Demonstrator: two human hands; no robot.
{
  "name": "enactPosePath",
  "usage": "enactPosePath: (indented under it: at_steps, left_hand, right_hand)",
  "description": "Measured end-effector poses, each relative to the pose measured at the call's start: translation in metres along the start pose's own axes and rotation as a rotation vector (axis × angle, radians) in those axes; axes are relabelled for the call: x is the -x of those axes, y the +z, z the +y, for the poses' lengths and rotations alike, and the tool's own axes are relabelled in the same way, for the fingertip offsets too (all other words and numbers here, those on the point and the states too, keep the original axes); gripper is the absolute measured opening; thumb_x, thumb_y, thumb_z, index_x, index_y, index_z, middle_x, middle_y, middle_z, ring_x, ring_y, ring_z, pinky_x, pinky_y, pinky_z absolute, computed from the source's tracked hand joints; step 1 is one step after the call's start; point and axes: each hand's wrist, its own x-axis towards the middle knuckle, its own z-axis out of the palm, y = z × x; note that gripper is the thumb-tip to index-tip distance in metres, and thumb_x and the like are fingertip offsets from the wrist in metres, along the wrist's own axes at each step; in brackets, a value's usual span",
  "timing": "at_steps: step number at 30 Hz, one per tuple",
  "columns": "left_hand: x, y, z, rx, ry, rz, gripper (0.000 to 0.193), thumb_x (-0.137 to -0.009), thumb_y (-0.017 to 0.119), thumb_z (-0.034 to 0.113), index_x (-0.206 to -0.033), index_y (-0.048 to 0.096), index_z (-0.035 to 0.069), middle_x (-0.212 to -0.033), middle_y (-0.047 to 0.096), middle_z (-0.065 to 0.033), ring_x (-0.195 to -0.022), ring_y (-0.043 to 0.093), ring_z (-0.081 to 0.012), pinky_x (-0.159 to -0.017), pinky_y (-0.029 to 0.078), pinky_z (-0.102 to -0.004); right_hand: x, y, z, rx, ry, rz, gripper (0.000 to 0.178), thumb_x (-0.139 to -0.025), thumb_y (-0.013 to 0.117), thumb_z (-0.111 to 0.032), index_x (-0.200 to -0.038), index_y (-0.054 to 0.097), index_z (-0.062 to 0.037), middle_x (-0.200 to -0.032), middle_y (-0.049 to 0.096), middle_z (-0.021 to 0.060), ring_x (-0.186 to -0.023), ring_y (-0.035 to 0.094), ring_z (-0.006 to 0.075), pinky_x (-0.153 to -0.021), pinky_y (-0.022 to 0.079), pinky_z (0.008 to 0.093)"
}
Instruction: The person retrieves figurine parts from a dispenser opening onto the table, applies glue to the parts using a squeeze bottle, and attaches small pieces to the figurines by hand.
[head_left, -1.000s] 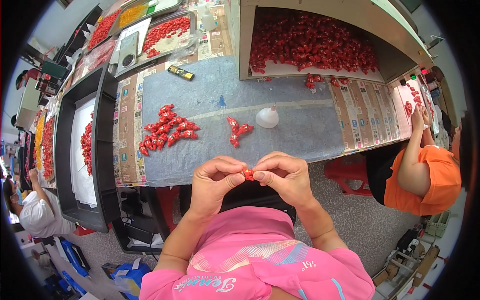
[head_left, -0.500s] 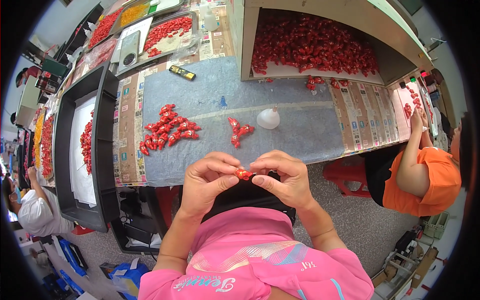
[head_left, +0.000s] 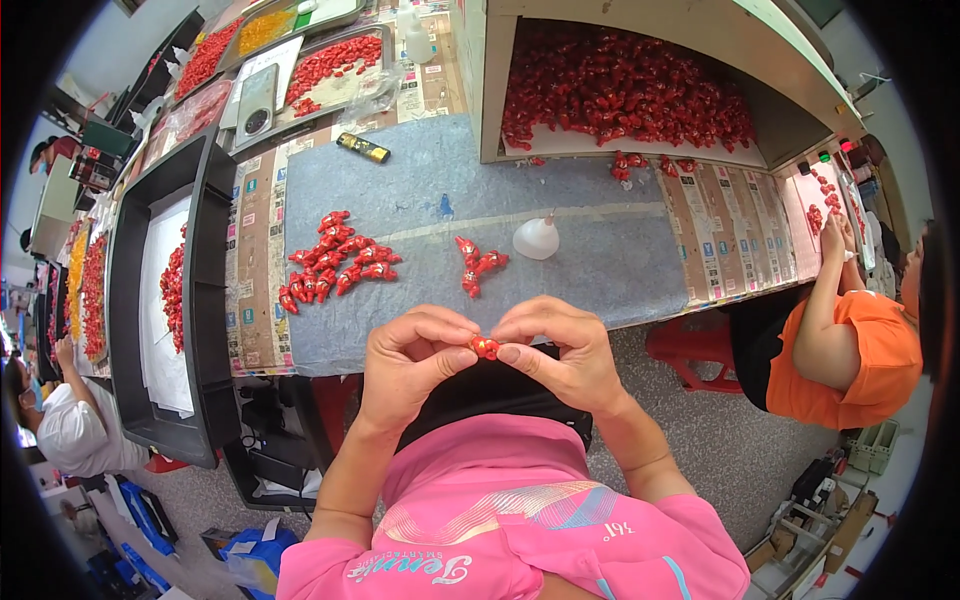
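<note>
Between the fingertips of both hands, just off the table's near edge, is a small shiny red figurine [head_left: 486, 348] with gold marks. My left hand [head_left: 422, 358] pinches its left end with thumb and forefinger. From the other side, my right hand [head_left: 562, 352] grips it the same way; the fingers hide both ends. Beyond my hands, a few similar red figurines [head_left: 480, 265] lie close together on the blue-grey cloth [head_left: 420, 190]. A larger group of red figurines [head_left: 335, 258] is spread to the left. A white squeeze bottle [head_left: 537, 238] with a thin tip stands to the right.
A black tray [head_left: 218, 290] with paper and red pieces stands left. A bin [head_left: 495, 90] full of red pieces is at back right. A black-and-gold tube [head_left: 363, 147] and a phone [head_left: 259, 100] lie farther back. Co-workers sit at both sides, one in an orange shirt [head_left: 850, 345].
The figurine has turned slightly between my fingertips, and my right fingers have shifted a little to the left. Things on the table stay where they were.
</note>
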Motion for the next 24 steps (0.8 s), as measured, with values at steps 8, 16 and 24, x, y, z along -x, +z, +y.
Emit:
enactPosePath:
  at_steps: [8,16,24]
  left_hand:
    - [-0.027,-0.030,0.013,-0.683,0.237,0.202,0.015,-0.074,0.071,-0.008,-0.086,0.067,-0.001,-0.089,0.065,-0.0079,-0.080,0.063,-0.0137,-0.071,0.050,-0.0243]
    - [-0.049,-0.043,0.016,-1.274,0.549,0.273,0.018,-0.069,0.071,-0.003,-0.084,0.067,0.005,-0.088,0.065,-0.0069,-0.084,0.057,-0.0242,-0.073,0.046,-0.0333]
    - [-0.052,-0.008,0.001,-1.360,0.634,-0.077,0.021,-0.068,0.062,-0.002,-0.086,0.067,0.006,-0.091,0.063,-0.0051,-0.087,0.056,-0.0262,-0.074,0.044,-0.0360]
  right_hand:
    - [0.003,-0.018,0.015,0.100,0.019,0.276,0.012,-0.084,0.068,-0.006,-0.096,0.069,-0.0010,-0.093,0.064,0.0072,-0.080,0.060,0.0125,-0.070,0.048,0.0238]
    - [0.002,-0.029,0.029,0.143,0.069,0.416,0.013,-0.086,0.066,-0.006,-0.097,0.067,-0.0002,-0.094,0.063,0.0067,-0.082,0.060,0.0112,-0.070,0.048,0.0223]
    - [-0.024,-0.022,0.031,0.423,0.034,0.486,0.037,-0.075,0.074,-0.008,-0.110,0.063,-0.0045,-0.108,0.062,0.0096,-0.094,0.061,0.0218,-0.079,0.049,0.0312]
